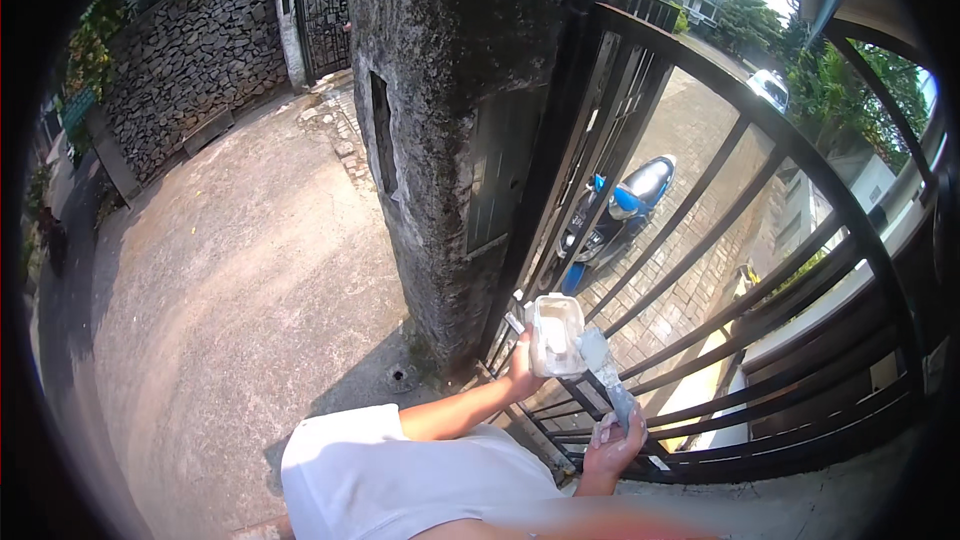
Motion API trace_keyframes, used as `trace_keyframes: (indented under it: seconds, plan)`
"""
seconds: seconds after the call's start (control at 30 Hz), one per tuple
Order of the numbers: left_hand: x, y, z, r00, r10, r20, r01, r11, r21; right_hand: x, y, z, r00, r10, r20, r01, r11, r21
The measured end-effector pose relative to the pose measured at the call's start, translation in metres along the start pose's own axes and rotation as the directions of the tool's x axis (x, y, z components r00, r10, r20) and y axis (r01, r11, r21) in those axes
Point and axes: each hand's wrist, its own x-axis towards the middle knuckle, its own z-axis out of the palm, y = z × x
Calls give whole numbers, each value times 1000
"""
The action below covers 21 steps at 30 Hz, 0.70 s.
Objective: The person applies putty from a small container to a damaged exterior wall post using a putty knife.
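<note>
My left hand is closed round the near left side of a small white plastic tub, tilted so that its inside shows, with whitish paste smeared over the walls. In my right hand is a putty knife, its handle in my closed fingers and its paste-coated blade pointing up to the tub's right edge. Whether the blade touches the rim I cannot tell. White residue marks my right fingers. Both hands are in front of a black metal gate, close to its lower left bars.
A rough, weathered concrete pillar stands left of the gate. Beyond the bars, a blue and black motorcycle is parked on paving. A concrete driveway stretches left towards a stone wall. A white car is farther off.
</note>
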Motion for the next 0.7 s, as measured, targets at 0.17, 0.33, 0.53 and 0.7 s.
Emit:
trace_keyframes:
  seconds: [0.17,0.33,0.53,0.7]
  plan:
    - [-3,30,-17,990,100,-100,-97,995,31,5,18,24,999,42,9,-42,998,-50]
    - [-12,41,-26,987,59,-149,-58,998,12,2,25,33,990,118,82,-115,992,-42]
    - [-29,22,-23,967,185,-172,-182,983,32,-10,20,22,968,182,175,-169,982,-88]
    - [-43,3,-7,971,153,-185,-148,988,44,-15,0,-3,965,176,196,-157,981,-112]
